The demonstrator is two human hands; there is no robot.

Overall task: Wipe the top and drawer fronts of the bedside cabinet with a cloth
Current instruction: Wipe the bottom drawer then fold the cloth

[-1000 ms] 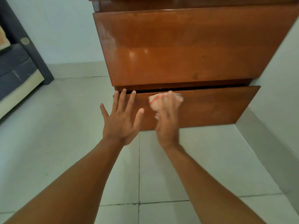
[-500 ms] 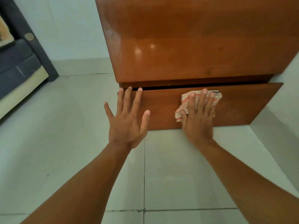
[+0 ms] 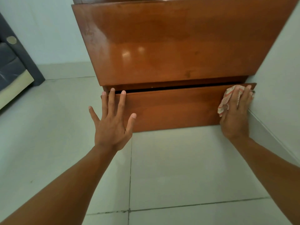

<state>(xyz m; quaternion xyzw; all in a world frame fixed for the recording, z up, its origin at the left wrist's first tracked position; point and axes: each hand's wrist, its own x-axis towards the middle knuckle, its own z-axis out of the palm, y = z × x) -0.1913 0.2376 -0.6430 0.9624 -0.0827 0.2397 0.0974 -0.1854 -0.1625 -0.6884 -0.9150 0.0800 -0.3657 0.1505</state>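
A glossy brown wooden bedside cabinet fills the upper middle of the view. Its bottom drawer front stands slightly pulled out, with a dark gap above it. My left hand lies flat with spread fingers against the drawer's left end, fingertips at its top edge. My right hand presses a red-and-white striped cloth with straight fingers against the drawer's far right end. Most of the cloth is hidden under that hand.
A pale wall runs close along the cabinet's right side, right beside my right hand. Light tiled floor spreads in front. A dark bed frame with a mattress stands at the far left.
My right hand slid the cloth rightward along the bottom drawer front, from near its middle to its right end. My left hand stayed at the left end.
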